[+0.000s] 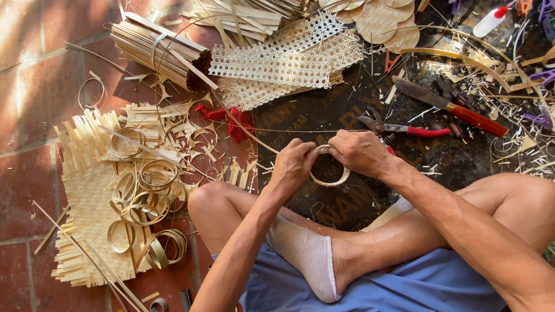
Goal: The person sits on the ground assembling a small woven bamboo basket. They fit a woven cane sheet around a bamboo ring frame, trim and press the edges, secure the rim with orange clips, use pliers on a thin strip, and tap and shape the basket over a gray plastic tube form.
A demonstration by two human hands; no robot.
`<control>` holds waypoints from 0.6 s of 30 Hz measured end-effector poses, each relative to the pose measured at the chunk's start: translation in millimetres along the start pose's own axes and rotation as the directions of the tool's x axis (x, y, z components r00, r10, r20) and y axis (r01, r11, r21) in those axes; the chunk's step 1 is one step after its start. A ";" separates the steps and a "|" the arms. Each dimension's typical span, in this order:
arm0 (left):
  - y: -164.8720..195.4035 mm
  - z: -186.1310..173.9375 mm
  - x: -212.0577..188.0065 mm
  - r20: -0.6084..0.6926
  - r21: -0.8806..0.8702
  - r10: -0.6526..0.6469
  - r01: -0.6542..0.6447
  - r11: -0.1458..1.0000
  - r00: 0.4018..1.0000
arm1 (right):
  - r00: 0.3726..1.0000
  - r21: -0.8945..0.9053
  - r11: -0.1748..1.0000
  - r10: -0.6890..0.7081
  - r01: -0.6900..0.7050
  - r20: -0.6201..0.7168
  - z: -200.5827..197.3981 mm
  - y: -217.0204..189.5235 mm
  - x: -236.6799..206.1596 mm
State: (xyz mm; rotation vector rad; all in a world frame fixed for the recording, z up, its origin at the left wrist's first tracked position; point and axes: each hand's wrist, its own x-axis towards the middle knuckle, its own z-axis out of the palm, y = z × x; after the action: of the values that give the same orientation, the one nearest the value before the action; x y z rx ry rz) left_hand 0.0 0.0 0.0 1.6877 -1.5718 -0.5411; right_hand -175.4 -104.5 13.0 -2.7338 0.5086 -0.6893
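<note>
While the person sat cross-legged on the floor [23, 196], both hands gripped one ring [329, 173] above the knees: left hand [293, 164] and right hand [361, 153] fingers pinched its top edge. Red shears [404, 128] lay just beyond.

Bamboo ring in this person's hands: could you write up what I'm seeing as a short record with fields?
Held: bamboo ring, a thin strip bent into a loop
Left hand: grips the ring's left side
Right hand: grips the ring's top right
Posture: seated cross-legged on the floor
Finished rings: piled on a woven mat to the left
Tools: red-handled pruning shears and a knife lie beyond the hands
Stock: bundle of strips, lattice panels
</note>
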 end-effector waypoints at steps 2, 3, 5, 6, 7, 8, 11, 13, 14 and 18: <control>7.2 -3.6 -11.2 0.038 0.052 -0.053 0.051 0.997 0.998 | 0.999 0.023 1.000 -0.005 0.006 -0.053 -10.1 -9.6 -1.7; 4.4 -4.1 -17.1 0.055 0.078 -0.087 0.082 0.994 0.995 | 1.000 -0.023 1.000 0.004 -0.004 -0.002 -7.6 -12.6 1.0; -1.9 -1.6 -27.3 0.004 0.125 -0.128 0.126 0.984 0.992 | 0.994 -0.115 0.993 0.023 -0.011 0.106 -2.2 -16.9 9.2; -4.9 0.2 -33.2 -0.021 0.147 -0.152 0.153 0.977 0.988 | 0.992 -0.117 0.993 0.030 -0.016 0.119 1.5 -21.4 12.3; -7.9 1.1 -35.2 -0.029 0.163 -0.179 0.182 0.970 0.983 | 0.991 -0.124 0.992 0.036 -0.020 0.127 3.9 -24.7 16.8; -10.4 1.4 -34.3 -0.038 0.178 -0.204 0.208 0.962 0.978 | 0.990 -0.133 0.991 0.041 -0.023 0.134 4.6 -26.0 23.5; -19.2 0.5 -33.3 -0.038 0.224 -0.209 0.212 0.951 0.977 | 0.985 -0.048 0.999 -0.009 0.017 0.174 8.5 -28.2 40.9; -26.3 -1.0 -38.3 -0.032 0.232 -0.168 0.171 0.957 0.985 | 0.981 -0.035 0.997 -0.060 0.067 0.183 17.6 -31.7 46.6; -29.0 -1.8 -43.1 -0.030 0.226 -0.132 0.135 0.965 0.991 | 0.980 -0.033 0.996 -0.081 0.088 0.183 20.5 -31.6 47.1; -39.9 -7.1 -45.2 0.021 0.225 -0.032 0.026 0.974 0.999 | 0.967 -0.012 0.987 -0.153 0.159 0.205 29.6 -22.1 45.4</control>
State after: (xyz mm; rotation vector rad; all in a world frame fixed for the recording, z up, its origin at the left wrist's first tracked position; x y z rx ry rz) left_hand 24.3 44.0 -34.1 1.8807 -1.6799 -0.4117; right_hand -117.4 -97.5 13.7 -2.8516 0.2602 -0.4324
